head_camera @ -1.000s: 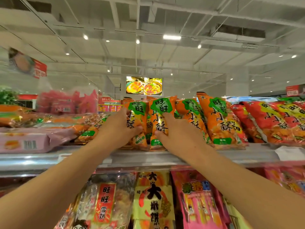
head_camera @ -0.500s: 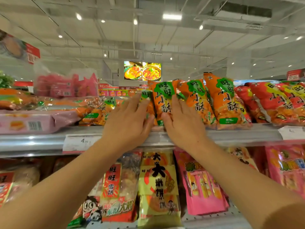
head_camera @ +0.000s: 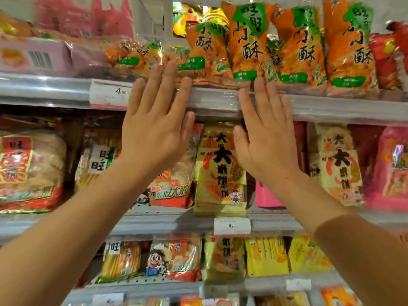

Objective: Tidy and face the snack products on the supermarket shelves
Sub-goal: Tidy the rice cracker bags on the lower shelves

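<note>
Snack bags (head_camera: 245, 40), orange with green labels reading 小酥, stand along the top shelf (head_camera: 212, 100). We judge the facing step there about done. Our left hand (head_camera: 154, 129) and right hand (head_camera: 265, 138) hold nothing, fingers straight, in front of the shelf edge. Next, we'd judge, comes the row below, where a yellow bag (head_camera: 220, 168) reads 大米饼. Price tags read 4.50 (head_camera: 110, 92) and 8.00 (head_camera: 231, 226).

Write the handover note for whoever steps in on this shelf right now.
Left hand and right hand: both open, holding nothing, fingers straight, fingertips up at the top shelf edge.
Orange snack bags stand upright in a row on the top shelf, faces forward; that stretch looks done.
Left of them, orange bags lie flat: stand and face these.
The yellow cracker bag and lower shelves look untouched.
</note>
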The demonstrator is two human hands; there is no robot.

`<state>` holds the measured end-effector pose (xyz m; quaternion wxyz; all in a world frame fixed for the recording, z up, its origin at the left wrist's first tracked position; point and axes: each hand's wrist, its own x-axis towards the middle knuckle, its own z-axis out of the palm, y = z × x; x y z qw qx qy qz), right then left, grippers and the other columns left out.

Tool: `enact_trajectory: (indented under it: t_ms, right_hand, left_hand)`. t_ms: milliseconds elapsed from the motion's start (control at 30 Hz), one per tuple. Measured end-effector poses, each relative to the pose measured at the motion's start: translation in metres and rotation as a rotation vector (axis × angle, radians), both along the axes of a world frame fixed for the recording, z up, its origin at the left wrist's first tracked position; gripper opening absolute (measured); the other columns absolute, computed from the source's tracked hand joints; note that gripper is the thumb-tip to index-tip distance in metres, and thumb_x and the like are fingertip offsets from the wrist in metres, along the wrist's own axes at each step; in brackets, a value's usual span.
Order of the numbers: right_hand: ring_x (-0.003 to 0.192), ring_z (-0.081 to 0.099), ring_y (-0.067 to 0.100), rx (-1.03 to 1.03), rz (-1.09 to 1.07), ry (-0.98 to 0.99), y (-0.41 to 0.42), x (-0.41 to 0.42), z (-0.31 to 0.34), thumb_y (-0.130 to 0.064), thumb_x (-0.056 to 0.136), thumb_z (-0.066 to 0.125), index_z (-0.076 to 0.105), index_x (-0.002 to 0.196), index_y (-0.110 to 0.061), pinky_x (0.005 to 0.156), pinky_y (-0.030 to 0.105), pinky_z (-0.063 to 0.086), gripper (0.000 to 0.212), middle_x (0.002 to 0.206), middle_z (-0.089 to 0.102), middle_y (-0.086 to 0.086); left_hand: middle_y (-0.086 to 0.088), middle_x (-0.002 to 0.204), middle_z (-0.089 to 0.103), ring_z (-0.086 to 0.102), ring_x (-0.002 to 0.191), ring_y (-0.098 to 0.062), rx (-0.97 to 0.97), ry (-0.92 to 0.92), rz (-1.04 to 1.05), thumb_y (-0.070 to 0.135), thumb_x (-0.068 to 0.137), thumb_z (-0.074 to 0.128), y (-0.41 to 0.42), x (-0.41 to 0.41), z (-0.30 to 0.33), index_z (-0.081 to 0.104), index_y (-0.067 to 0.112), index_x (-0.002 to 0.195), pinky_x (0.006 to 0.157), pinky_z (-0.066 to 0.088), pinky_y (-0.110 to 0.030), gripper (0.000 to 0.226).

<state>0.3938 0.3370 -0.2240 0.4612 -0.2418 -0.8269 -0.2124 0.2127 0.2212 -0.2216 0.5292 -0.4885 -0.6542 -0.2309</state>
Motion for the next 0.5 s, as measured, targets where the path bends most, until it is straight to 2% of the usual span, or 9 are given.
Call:
enact_trajectory:
  t_ms: [100,200,267,367,433,500]
  right_hand:
    - [0.15,-0.001,0.026,-0.078,0.123,0.045,-0.008,0.003,-0.023,-0.03,0.099,0.041,0.022,0.153,-0.012,0.121,0.044,-0.001,0.061,0.162,0.007,0.012]
    - [0.15,0.0,0.021,-0.264,0.36,-0.031,-0.033,-0.002,-0.081,-0.03,0.098,0.042,0.024,0.152,-0.016,0.121,0.04,0.003,0.058,0.163,0.005,0.005]
    - [0.149,-0.001,0.014,-0.403,0.43,-0.189,-0.051,-0.014,-0.121,-0.035,0.097,0.041,0.025,0.152,-0.019,0.122,0.036,0.003,0.059,0.163,0.005,-0.001]
    - [0.145,-0.014,0.002,-0.592,0.461,-0.313,-0.068,-0.041,-0.16,-0.049,0.097,0.032,0.02,0.153,-0.029,0.116,0.024,-0.009,0.061,0.161,-0.009,-0.016]
    - [0.145,-0.007,0.001,-0.608,0.439,-0.336,-0.076,-0.058,-0.175,-0.055,0.094,0.026,0.026,0.151,-0.032,0.114,0.023,-0.013,0.061,0.159,-0.001,-0.018]
    - [0.145,0.009,0.006,-0.575,0.384,-0.349,-0.081,-0.07,-0.183,-0.056,0.093,0.026,0.035,0.147,-0.031,0.116,0.03,-0.007,0.06,0.158,0.015,-0.015]
  left_hand:
    - [-0.018,0.16,0.018,0.013,0.149,-0.033,0.006,-0.026,-0.08,0.039,0.104,0.028,-0.01,0.0,-0.018,0.027,0.011,0.153,0.12,0.009,-0.05,0.056]
    - [-0.017,0.162,0.014,0.011,0.15,-0.033,-0.084,-0.155,-0.153,0.04,0.102,0.033,-0.038,0.003,-0.083,0.026,0.012,0.153,0.119,0.012,-0.054,0.059]
    - [-0.017,0.161,0.015,0.012,0.15,-0.033,-0.197,-0.285,-0.112,0.041,0.098,0.036,-0.063,-0.003,-0.134,0.032,0.01,0.151,0.117,0.016,-0.055,0.062]
    - [-0.018,0.161,0.014,0.014,0.148,-0.036,-0.351,-0.453,0.061,0.046,0.094,0.034,-0.099,-0.024,-0.191,0.037,0.008,0.148,0.112,0.025,-0.06,0.066]
    - [-0.016,0.161,0.015,0.016,0.148,-0.035,-0.396,-0.536,0.158,0.049,0.097,0.028,-0.119,-0.04,-0.209,0.037,0.012,0.148,0.112,0.026,-0.061,0.064]
    - [-0.014,0.162,0.015,0.015,0.149,-0.032,-0.419,-0.579,0.218,0.05,0.098,0.027,-0.133,-0.055,-0.218,0.034,0.02,0.15,0.114,0.022,-0.06,0.061]
